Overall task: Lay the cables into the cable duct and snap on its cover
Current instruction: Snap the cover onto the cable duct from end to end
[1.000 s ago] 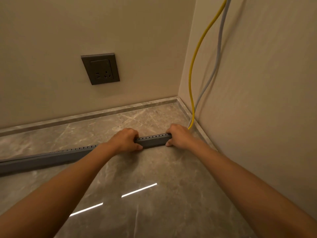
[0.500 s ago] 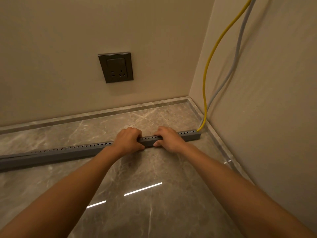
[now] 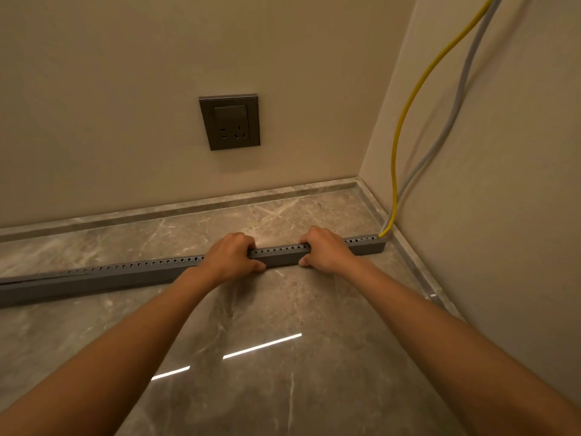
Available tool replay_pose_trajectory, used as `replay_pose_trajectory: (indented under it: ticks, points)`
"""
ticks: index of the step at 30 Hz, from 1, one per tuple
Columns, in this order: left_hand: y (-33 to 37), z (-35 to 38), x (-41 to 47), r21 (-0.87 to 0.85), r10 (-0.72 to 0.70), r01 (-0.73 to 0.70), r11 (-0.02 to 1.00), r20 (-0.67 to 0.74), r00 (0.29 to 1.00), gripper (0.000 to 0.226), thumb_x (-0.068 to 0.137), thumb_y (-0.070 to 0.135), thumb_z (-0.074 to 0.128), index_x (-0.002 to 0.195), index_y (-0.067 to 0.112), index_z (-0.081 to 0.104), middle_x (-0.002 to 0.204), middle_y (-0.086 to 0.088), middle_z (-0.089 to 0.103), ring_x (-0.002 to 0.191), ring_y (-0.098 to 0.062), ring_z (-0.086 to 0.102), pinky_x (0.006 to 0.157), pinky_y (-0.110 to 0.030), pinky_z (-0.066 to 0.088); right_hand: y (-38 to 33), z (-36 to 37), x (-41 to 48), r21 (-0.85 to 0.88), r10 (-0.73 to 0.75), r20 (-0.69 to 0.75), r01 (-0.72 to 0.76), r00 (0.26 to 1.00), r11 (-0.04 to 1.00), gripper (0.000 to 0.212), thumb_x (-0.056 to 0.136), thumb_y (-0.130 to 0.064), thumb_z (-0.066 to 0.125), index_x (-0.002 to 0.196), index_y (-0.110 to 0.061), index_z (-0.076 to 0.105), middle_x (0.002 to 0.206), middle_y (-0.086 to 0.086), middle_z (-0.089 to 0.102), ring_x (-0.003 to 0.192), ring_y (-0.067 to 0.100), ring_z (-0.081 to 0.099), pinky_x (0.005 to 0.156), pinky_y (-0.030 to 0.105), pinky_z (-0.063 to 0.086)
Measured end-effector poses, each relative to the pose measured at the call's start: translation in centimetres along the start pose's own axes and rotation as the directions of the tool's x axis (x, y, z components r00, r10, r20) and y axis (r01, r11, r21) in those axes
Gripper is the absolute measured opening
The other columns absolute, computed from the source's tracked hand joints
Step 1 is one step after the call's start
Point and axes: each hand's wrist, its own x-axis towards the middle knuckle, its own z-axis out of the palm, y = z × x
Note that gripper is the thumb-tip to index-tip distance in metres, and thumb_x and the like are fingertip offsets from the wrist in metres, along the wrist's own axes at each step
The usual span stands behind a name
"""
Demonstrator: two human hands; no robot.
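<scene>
Head view: left hand [image 3: 231, 259] and right hand [image 3: 327, 250] clamp fingers over slotted cable duct [image 3: 279, 254], probably pressing its cover home; yellow cable [image 3: 396, 146] enters its end.

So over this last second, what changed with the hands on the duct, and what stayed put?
The right hand slid left along the cable duct, off its wall end, baring the end piece where the yellow cable and grey cable enter. The left hand kept its grip at about the same spot. Both hands stay pressed on the duct; the duct, the cables and the wall socket are unmoved. The camera swung slightly.
</scene>
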Motion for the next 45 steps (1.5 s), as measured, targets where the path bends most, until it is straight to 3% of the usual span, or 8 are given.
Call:
replay_pose_trajectory:
  ticks: [3, 10, 19, 25, 31, 35, 40, 45]
  points:
    - [-2.6, -1.3, -1.0, -0.036, -0.049, 0.050, 0.998, 0.028, 0.998, 0.033, 0.078, 0.033, 0.071, 0.099, 0.009, 0.066, 0.100, -0.011, 0.065, 0.080, -0.017, 0.050, 0.069, -0.029, 0.042, -1.3, 0.1, 0.6, 0.066, -0.024, 0.036, 0.021, 0.999, 0.998, 0.021, 0.078, -0.024, 0.070, 0.091, -0.008, 0.066, 0.088, 0.007, 0.056, 0.087, 0.025, 0.055, 0.071, 0.031, 0.037]
    - [-3.8, -1.6, -1.8, 0.027, 0.016, -0.016, 1.000, -0.002, 1.000, 0.030, 0.080, 0.026, 0.068, 0.106, 0.012, 0.065, 0.104, -0.010, 0.066, 0.093, -0.024, 0.058, 0.078, -0.033, 0.046, -5.6, 2.4, 1.9, 0.081, -0.136, 0.050, 0.132, 0.989, 0.988, 0.038, 0.082, -0.029, 0.065, 0.118, -0.017, 0.059, 0.115, 0.012, 0.053, 0.108, 0.030, 0.048, 0.090, 0.040, 0.037]
    - [-3.8, -1.1, -1.2, 0.138, 0.047, -0.041, 0.990, -0.044, 0.998, 0.027, 0.081, 0.028, 0.063, 0.103, 0.012, 0.067, 0.099, -0.010, 0.067, 0.089, -0.026, 0.059, 0.067, -0.031, 0.039, -5.9, 2.5, 2.3, 0.060, -0.151, 0.002, 0.151, 0.988, 0.987, 0.033, 0.081, -0.024, 0.067, 0.110, -0.008, 0.062, 0.096, 0.007, 0.047, 0.101, 0.029, 0.048, 0.076, 0.032, 0.032]
    - [-4.9, -0.8, -2.0, 0.005, 0.080, -0.080, 0.997, -0.024, 0.996, 0.044, 0.085, 0.028, 0.062, 0.124, 0.014, 0.047, 0.122, -0.008, 0.054, 0.109, -0.023, 0.051, 0.091, -0.033, 0.043, -5.4, 1.9, 3.1, 0.153, -0.125, 0.094, 0.110, 0.988, 0.982, 0.036, 0.080, -0.025, 0.068, 0.109, -0.009, 0.053, 0.114, 0.011, 0.055, 0.104, 0.027, 0.050, 0.083, 0.033, 0.039]
    - [-6.0, -0.4, -2.9, 0.226, 0.259, -0.221, 0.949, -0.156, 0.953, 0.032, 0.092, 0.025, 0.051, 0.122, 0.016, 0.045, 0.122, -0.006, 0.051, 0.105, -0.020, 0.048, 0.091, -0.029, 0.038, -5.0, 1.1, 4.0, 0.228, -0.114, 0.190, 0.069, 0.975, 0.971, 0.021, 0.086, -0.032, 0.060, 0.094, -0.019, 0.046, 0.110, 0.011, 0.058, 0.101, 0.027, 0.054, 0.084, 0.038, 0.042]
    - [-5.5, -0.7, -2.0, 0.277, 0.193, -0.156, 0.948, -0.113, 0.975, 0.029, 0.095, 0.021, 0.045, 0.122, 0.012, 0.047, 0.122, -0.009, 0.053, 0.109, -0.024, 0.048, 0.092, -0.032, 0.036, -5.1, 1.5, 4.4, 0.143, -0.147, 0.048, 0.138, 0.988, 0.980, 0.026, 0.090, -0.033, 0.052, 0.103, -0.012, 0.060, 0.109, 0.013, 0.058, 0.108, 0.028, 0.048, 0.091, 0.037, 0.038]
    - [-5.3, -1.3, -0.9, 0.262, 0.138, -0.127, 0.957, -0.026, 0.990, 0.027, 0.095, 0.018, 0.045, 0.119, 0.008, 0.050, 0.120, -0.012, 0.050, 0.107, -0.026, 0.046, 0.088, -0.035, 0.039, -4.2, 1.9, 4.1, 0.077, -0.218, 0.002, 0.217, 0.976, 0.973, 0.040, 0.083, -0.032, 0.062, 0.118, -0.014, 0.054, 0.116, 0.008, 0.052, 0.109, 0.022, 0.046, 0.094, 0.032, 0.035]
    - [-5.6, -2.7, 0.4, 0.147, 0.097, -0.114, 0.983, 0.114, 0.989, 0.026, 0.094, 0.016, 0.045, 0.116, 0.005, 0.054, 0.117, -0.016, 0.055, 0.107, -0.028, 0.049, 0.088, -0.035, 0.040, -3.9, 1.7, 4.8, 0.152, -0.211, -0.012, 0.211, 0.977, 0.966, 0.024, 0.087, -0.020, 0.058, 0.109, -0.014, 0.053, 0.112, 0.007, 0.058, 0.103, 0.022, 0.050, 0.087, 0.032, 0.037]
